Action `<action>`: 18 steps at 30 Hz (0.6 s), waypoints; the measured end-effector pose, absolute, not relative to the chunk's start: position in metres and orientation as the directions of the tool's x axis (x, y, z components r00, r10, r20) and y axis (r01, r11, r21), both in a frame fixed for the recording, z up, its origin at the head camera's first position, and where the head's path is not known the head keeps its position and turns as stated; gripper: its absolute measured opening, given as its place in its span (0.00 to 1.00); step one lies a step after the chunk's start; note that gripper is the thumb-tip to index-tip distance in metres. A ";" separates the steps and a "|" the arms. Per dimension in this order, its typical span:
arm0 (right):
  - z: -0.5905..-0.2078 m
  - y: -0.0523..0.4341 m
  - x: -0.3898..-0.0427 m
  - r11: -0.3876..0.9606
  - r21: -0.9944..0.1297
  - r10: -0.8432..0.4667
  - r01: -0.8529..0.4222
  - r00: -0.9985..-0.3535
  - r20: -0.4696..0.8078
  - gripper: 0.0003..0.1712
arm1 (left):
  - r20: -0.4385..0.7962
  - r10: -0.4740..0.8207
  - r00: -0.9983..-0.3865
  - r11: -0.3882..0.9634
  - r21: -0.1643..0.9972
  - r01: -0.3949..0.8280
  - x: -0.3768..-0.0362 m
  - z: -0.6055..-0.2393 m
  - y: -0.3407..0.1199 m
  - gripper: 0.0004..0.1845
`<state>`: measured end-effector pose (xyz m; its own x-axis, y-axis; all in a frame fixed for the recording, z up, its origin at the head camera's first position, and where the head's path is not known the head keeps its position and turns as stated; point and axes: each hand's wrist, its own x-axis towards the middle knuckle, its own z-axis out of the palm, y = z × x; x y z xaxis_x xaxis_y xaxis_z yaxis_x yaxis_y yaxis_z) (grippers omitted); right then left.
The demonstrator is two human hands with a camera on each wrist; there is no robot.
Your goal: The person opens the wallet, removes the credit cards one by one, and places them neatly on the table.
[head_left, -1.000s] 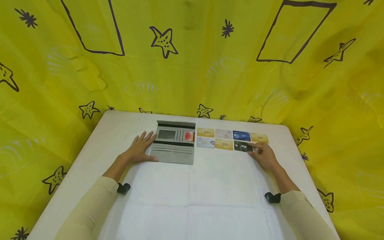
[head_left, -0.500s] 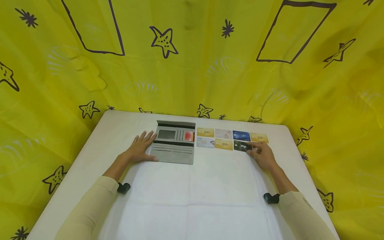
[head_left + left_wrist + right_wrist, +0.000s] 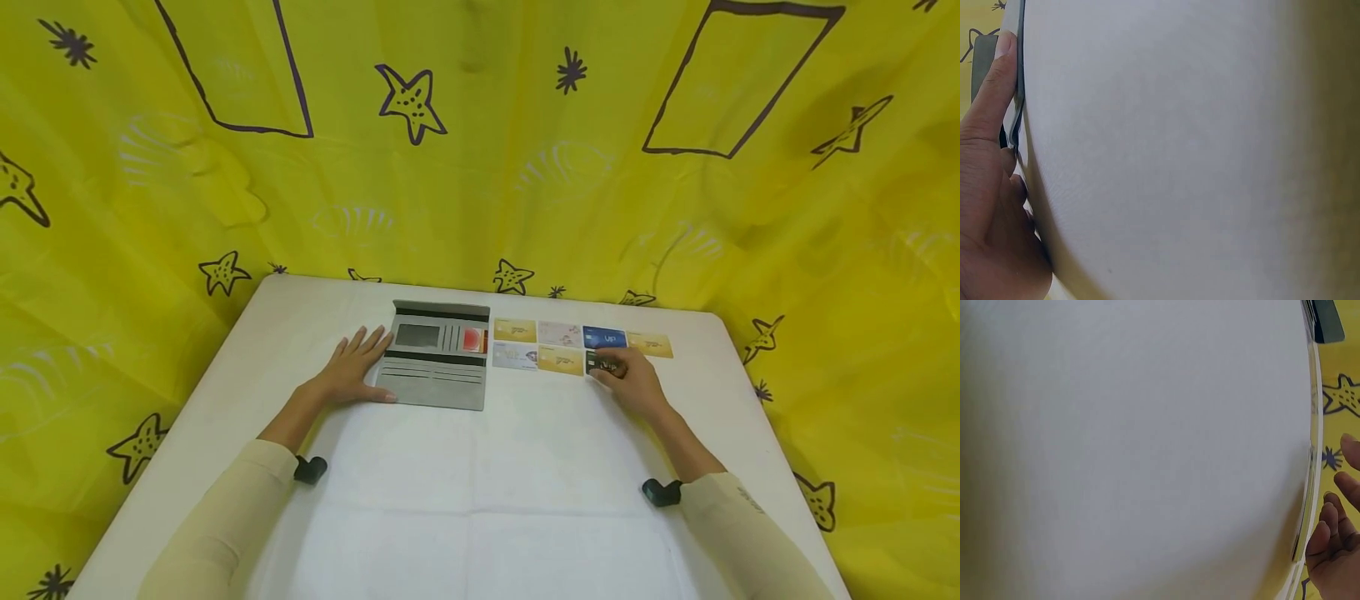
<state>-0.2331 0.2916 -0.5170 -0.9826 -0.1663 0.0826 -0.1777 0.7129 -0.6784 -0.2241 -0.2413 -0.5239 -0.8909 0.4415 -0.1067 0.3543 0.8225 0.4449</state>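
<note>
Right hand (image 3: 630, 379) now farther left, fingers loosely over black card (image 3: 600, 363); grip unclear.

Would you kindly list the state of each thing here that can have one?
wallet: open, flat on the table, one red card in a slot
black VIP card: flat, partly under the right hand
left hand: open, resting on the wallet's left edge
right hand: fingers on the black VIP card

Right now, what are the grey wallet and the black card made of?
The grey wallet looks like matte felt or soft faux leather: dull, no shine, stitched slots. The black card under the right hand is probably smooth plastic, thin, flat and printed like its neighbours.
</note>
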 end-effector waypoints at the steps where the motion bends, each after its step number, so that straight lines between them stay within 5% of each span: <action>1: -0.517 0.289 -0.234 0.711 -0.680 -0.174 -0.180 -0.982 0.078 0.23 | -0.106 0.440 -0.892 0.823 0.446 0.353 -0.224 -0.524 -0.241 0.64; 18: -0.514 0.230 -0.251 0.672 -0.700 -0.236 -0.242 -0.966 0.106 0.27 | -0.098 0.445 -0.890 0.819 0.446 0.360 -0.223 -0.526 -0.242 0.66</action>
<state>-0.2508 0.2304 -0.5137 -0.9658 -0.2364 0.1065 -0.2417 0.6721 -0.6999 -0.2230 -0.2420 -0.5255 -0.8903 0.4448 -0.0978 0.3602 0.8191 0.4464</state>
